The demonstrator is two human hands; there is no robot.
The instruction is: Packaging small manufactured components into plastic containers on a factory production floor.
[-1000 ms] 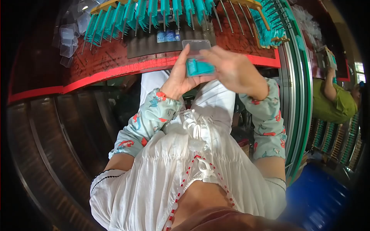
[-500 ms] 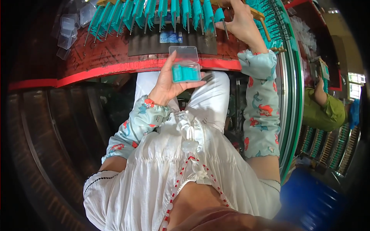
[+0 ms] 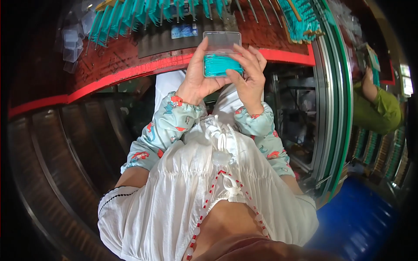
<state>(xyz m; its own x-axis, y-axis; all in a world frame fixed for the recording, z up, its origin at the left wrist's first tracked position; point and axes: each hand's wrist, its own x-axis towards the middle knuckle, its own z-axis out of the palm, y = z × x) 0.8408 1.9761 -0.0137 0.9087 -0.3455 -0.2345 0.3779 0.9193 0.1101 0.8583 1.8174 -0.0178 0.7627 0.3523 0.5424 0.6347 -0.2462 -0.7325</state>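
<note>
My left hand (image 3: 197, 80) holds a small clear plastic box (image 3: 204, 71) from its left side and from below. The box's clear lid (image 3: 222, 42) stands hinged open at the far side. Thin teal pieces (image 3: 215, 65) lie packed in it side by side, too fine to name. At the box's right side, my right hand (image 3: 252, 76) has its bent fingers and thumb on a bunch of these pieces. Its fingertips partly cover them. Beyond the hands, teal pieces (image 3: 141, 15) hang in bundles on a row of metal rods, with several bare rods (image 3: 253, 12) at the right end.
Before me stands a dark red table (image 3: 104, 69) with a bright red edge. A blue card (image 3: 184, 30) lies on a dark mat (image 3: 150, 45). Clear empty boxes (image 3: 72, 43) are piled at left. More teal bundles (image 3: 300, 21) hang at right. Another person's green sleeve (image 3: 383, 108) shows farther right.
My right hand has come down from the rods to the box in my left hand. The box looks fuller of teal pieces, and rods at the right end are now bare.
</note>
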